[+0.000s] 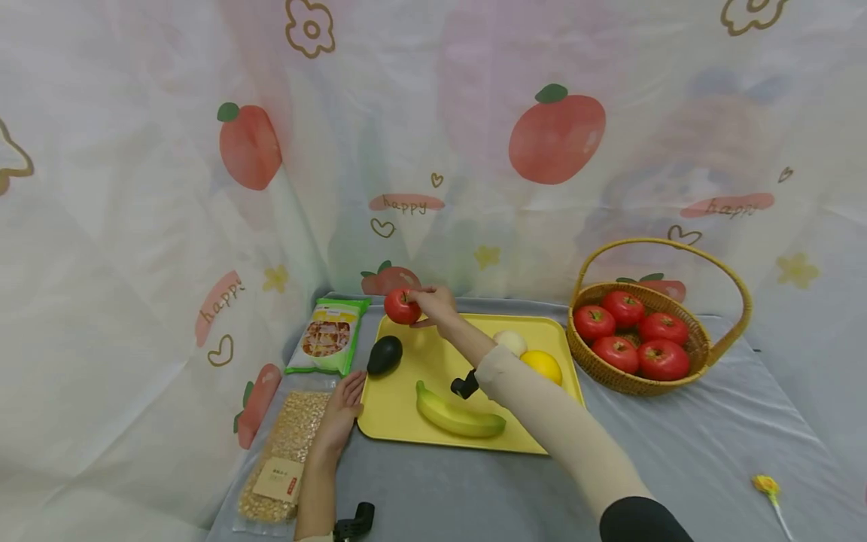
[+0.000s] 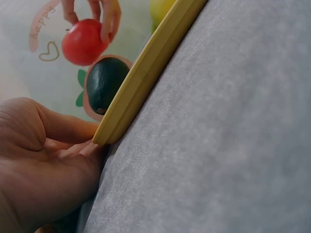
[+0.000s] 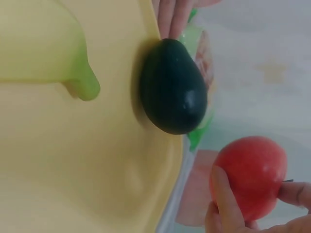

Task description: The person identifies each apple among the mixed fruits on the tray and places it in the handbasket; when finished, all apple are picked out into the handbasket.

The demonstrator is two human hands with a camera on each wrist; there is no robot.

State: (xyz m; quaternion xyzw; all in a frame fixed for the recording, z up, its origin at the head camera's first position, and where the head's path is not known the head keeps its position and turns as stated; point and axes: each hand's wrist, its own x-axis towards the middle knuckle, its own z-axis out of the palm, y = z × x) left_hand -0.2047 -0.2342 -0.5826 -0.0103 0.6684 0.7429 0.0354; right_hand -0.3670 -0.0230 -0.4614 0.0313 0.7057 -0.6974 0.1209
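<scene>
A red apple (image 1: pixel 399 307) is held by my right hand (image 1: pixel 436 305), with fingers and thumb around its sides. The apple hangs over the far left corner of the yellow tray (image 1: pixel 406 430). My left hand (image 2: pixel 48 150) touches the tray's left rim, its fingers (image 1: pixel 354 384) lying fairly straight along the outside. Just beside those fingertips a dark avocado (image 3: pixel 172 87) lies at the tray's left edge. On the tray's near part is a yellow-green banana (image 1: pixel 460 415). Partly behind my right arm sit a whitish round item (image 1: pixel 511 342) and a yellow lemon-like fruit (image 1: pixel 542 366).
At the right stands a wicker basket (image 1: pixel 630 385) with a tall handle, holding several red apples (image 1: pixel 661 360). Left of the tray are a green-edged food packet (image 1: pixel 330 335) and a clear bag of grain (image 1: pixel 284 436). A yellow flower (image 1: pixel 766 485) lies near right; a printed curtain (image 1: pixel 420 113) hangs behind.
</scene>
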